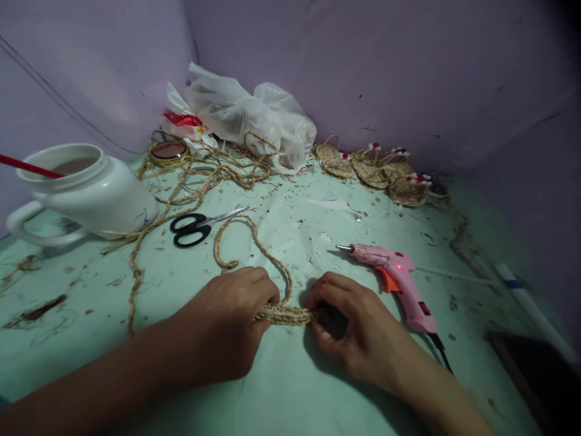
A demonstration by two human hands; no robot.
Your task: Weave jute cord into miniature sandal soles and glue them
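Between my two hands is a flat piece of coiled, braided straw rope, seen nearly edge-on. My left hand pinches its left end, fingers closed. The right end is pinched between the thumb and fingers of my right hand. A loose tail of braided rope rises from the piece and curls back on the table just beyond my left hand. Black-handled scissors lie beyond that hand. To the right of my right hand rests a pink hot glue gun with its red light lit; its nozzle points left.
A white mug-shaped pot with a red stick in it stands at left. Behind lie a tangle of rope, a plastic bag and several woven straw discs by the wall. A dark flat object is at right.
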